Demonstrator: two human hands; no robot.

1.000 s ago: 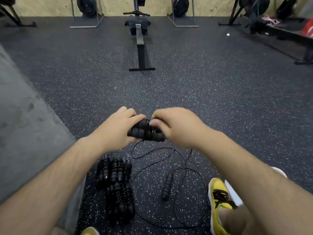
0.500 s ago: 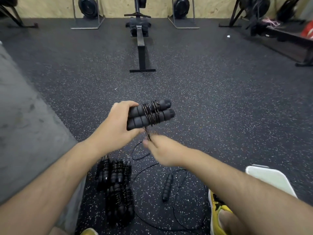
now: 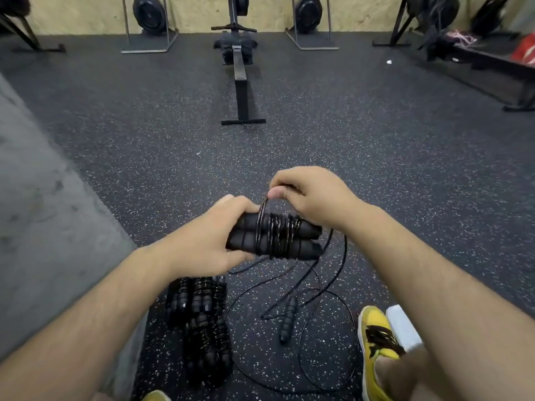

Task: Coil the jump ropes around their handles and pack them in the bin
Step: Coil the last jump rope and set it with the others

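My left hand (image 3: 202,247) grips the left end of a pair of black foam jump rope handles (image 3: 307,240) held side by side, with several turns of thin black cord wound round their middle. My right hand (image 3: 312,195) is above the handles and pinches a loop of that cord (image 3: 264,208) between thumb and fingers. The loose cord (image 3: 333,273) hangs down to the floor. Several coiled jump ropes (image 3: 199,311) lie bundled on the floor below my left forearm. Another rope lies uncoiled, its black handle (image 3: 288,319) on the floor.
A grey raised surface (image 3: 43,227) runs along the left. My yellow shoe (image 3: 376,340) and a white object (image 3: 402,325) sit at the lower right. A rowing machine (image 3: 240,76) stands ahead, with more gym equipment along the back wall and a bench (image 3: 492,62) at the right.
My right hand has gone from below the handles, up over them, carrying the cord round for another turn. The handles in my left hand have dropped slightly and levelled.
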